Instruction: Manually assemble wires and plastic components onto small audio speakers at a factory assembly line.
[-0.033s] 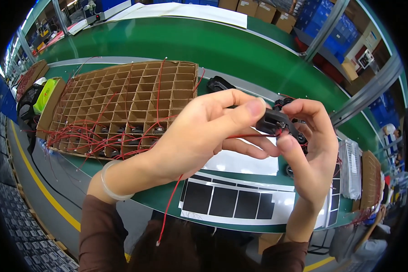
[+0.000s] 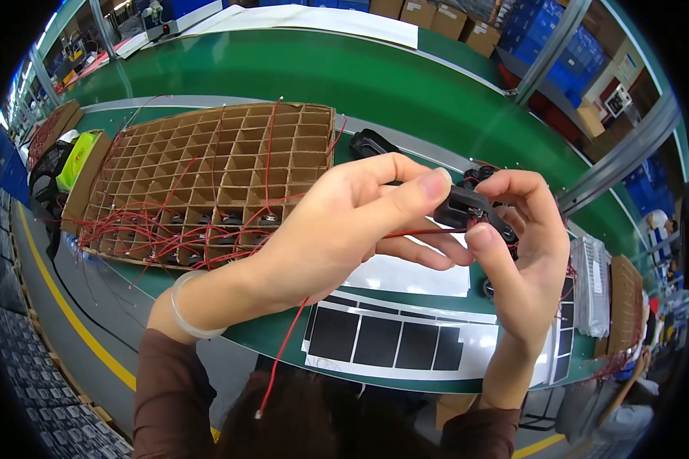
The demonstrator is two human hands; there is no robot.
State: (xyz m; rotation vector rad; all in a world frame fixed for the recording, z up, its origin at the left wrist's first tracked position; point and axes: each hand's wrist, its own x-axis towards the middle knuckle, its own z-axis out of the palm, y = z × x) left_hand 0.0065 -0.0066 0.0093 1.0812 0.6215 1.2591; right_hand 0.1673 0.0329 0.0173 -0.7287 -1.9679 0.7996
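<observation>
Between the thumb and fingers of my left hand (image 2: 352,222) is a small black plastic housing (image 2: 464,202), its lower fingers stretched out beneath. My right hand (image 2: 524,252) curls around the right end of the same housing, the thumb pressed close to where the red wire leaves it. That red wire (image 2: 285,352) runs left behind my left hand and hangs below the wrist, a small white connector at its tip. My fingers hide part of the housing.
A cardboard divider box (image 2: 237,145) stands left, with red-wired round parts in its nearest cells. Sheets with black squares (image 2: 375,340) lie on the green bench below my hands. Another black housing (image 2: 371,142) sits behind them. A metal post (image 2: 628,153) rises at right.
The hanging wire end has swung slightly left and down. My hands and the housing have shifted only a little.
</observation>
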